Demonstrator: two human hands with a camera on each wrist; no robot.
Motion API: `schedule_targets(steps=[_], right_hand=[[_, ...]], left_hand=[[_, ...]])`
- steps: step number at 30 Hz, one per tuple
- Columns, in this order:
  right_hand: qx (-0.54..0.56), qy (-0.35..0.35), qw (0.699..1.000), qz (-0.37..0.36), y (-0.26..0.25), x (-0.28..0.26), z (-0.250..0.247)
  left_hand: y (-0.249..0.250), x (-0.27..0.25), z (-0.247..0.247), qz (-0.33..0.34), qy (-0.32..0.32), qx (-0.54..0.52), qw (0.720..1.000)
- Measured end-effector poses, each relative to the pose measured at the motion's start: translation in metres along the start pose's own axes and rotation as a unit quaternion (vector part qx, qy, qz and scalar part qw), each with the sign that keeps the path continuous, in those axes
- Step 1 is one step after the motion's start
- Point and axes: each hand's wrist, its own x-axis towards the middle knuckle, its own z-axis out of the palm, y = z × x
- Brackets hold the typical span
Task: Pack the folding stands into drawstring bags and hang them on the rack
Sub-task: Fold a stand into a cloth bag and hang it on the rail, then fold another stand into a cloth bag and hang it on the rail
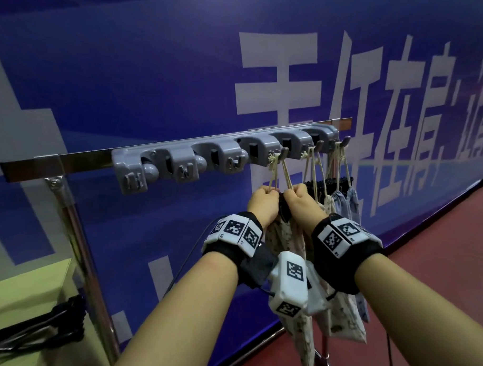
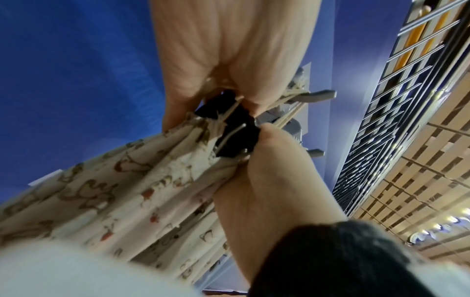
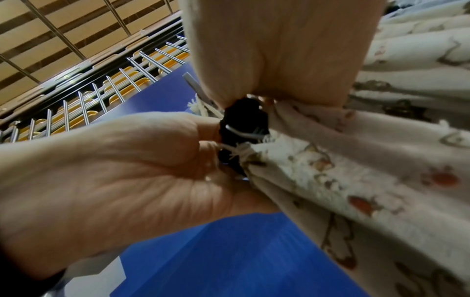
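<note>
While cords ran up to a hook (image 1: 283, 153) on the rack (image 1: 223, 158), held drawstring bag (image 1: 284, 236) just below. Left hand (image 1: 263, 202) pinched one cord, right hand (image 1: 302, 201) the other (black folding stand (image 2: 234, 128) poking from the mouth). Best pulled evenly apart to cinch.

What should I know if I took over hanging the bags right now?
Left hand: grips the cord and mouth of the printed bag.
Right hand: grips the other side of the same bag's mouth.
A black stand pokes out of the bag's mouth, not fully closed in.
The bag's cord already loops over a hook on the rack.
Done: other bags hang further right.
Left: probably pull this bag shut, let go. More stands lie on the table.
</note>
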Motion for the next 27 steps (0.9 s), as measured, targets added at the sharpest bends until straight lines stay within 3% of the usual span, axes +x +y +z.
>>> schedule_targets(steps=[5,10,18,27], right_hand=[[0.044,0.051,0.998,0.011,-0.011,-0.011,-0.007],[-0.017,0.122,0.992,0.001,-0.037,-0.025,-0.016],[-0.036,0.048,0.998,-0.019,-0.083,-0.073,0.022],[-0.075,-0.08,0.994,-0.018,-0.12,-0.132,0.084]], left_hand=[[0.009,-0.017,-0.012,-0.005,-0.021,-0.035,0.999],[0.024,-0.045,-0.044,-0.003,0.001,-0.029,1.0],[0.043,-0.105,-0.109,0.009,0.012,-0.042,0.999],[0.038,-0.186,-0.212,0.032,0.086,-0.021,0.996]])
